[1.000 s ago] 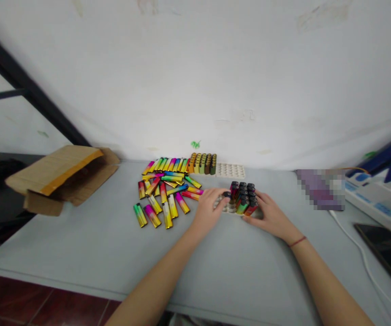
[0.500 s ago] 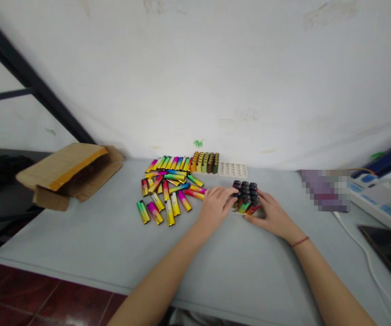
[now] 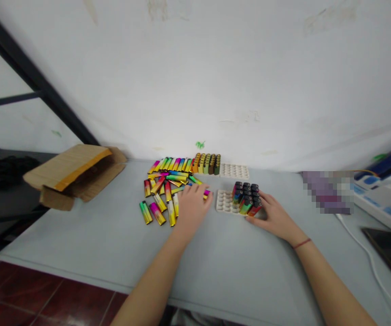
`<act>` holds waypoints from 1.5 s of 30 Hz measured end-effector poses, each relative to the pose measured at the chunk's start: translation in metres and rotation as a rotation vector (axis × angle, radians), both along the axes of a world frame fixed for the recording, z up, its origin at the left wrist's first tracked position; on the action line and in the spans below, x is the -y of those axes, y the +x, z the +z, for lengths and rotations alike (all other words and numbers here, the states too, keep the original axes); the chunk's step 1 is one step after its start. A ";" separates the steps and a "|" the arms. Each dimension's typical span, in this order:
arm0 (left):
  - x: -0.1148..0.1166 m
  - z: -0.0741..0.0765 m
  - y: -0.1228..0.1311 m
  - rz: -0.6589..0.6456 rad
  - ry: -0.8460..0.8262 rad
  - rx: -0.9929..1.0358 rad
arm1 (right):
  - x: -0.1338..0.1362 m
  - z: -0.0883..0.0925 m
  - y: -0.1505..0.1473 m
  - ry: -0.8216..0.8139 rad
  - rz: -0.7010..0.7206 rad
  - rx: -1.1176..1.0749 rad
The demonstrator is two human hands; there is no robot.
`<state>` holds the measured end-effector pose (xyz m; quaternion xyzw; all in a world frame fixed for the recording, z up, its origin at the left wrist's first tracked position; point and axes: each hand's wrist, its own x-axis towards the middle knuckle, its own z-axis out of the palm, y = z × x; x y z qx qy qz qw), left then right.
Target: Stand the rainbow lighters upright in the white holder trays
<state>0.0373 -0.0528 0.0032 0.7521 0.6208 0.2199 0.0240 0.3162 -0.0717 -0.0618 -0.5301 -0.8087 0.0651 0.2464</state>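
Several shiny multicoloured lighters with black tops stand upright in the right part of a white holed tray; holes in its left part are bare. My right hand grips this tray at its right end, thumb at the front corner and fingers behind the standing lighters. Over the right side of a loose pile of lighters is my left hand, fingers apart and reaching forward. A pink-ended lighter shows beside its fingertips. Whether the left fingers touch any lighter is hidden.
A second white holed tray lies near the wall, beside a block of upright lighters. An open cardboard box is at the left. On the right are a power strip, a phone and a white cable.
My left hand has moved left from the tray to the loose lighters, uncovering the tray's left holes. My right hand stays at the tray. The view has shifted slightly.
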 end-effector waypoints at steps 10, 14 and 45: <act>-0.004 0.014 -0.045 0.353 -0.274 -0.302 | -0.001 0.000 0.000 -0.011 0.008 -0.017; -0.004 0.015 -0.042 0.320 -0.328 -0.309 | -0.001 0.001 0.000 -0.007 0.008 -0.002; -0.011 -0.009 0.003 -0.038 -0.397 1.160 | 0.001 0.008 -0.005 0.005 0.016 -0.023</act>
